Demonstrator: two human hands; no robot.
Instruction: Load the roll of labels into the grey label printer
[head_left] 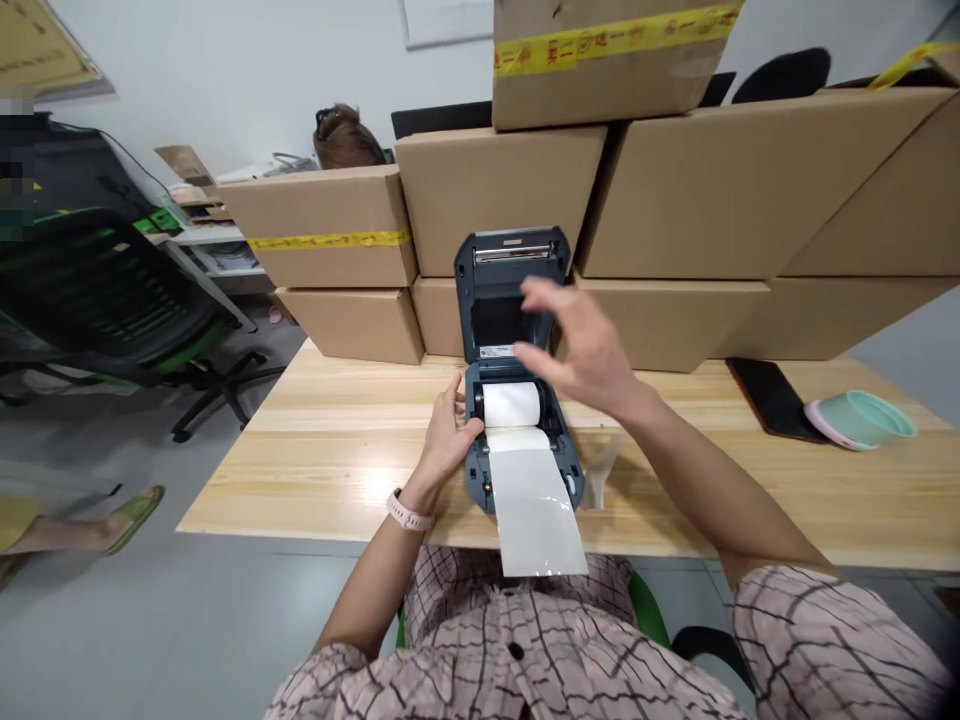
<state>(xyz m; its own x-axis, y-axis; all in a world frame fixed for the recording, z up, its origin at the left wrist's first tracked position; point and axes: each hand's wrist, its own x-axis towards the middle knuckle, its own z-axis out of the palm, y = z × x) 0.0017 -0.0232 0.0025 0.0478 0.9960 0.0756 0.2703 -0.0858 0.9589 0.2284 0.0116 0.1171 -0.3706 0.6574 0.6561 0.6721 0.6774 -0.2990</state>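
Observation:
A dark grey label printer (480, 470) stands on the wooden table in front of me with its lid (465, 290) raised. Inside it sits a white label roll (511, 405), and a strip of labels (538, 510) runs from it over the printer's front and past the table edge. My left hand (448, 432) grips the printer's left side, thumb on the rim and fingers along the outside. In front of the raised lid, my right hand (589, 350) hovers with thumb and fingers apart, slightly blurred and holding nothing.
Stacked cardboard boxes (502, 190) form a wall behind the printer. A black phone (772, 398) and a mint-green cup (862, 418) are at the table's right. A translucent strip (600, 472) lies beside the printer. An office chair (112, 300) stands left; a person's head (346, 138) shows behind the boxes.

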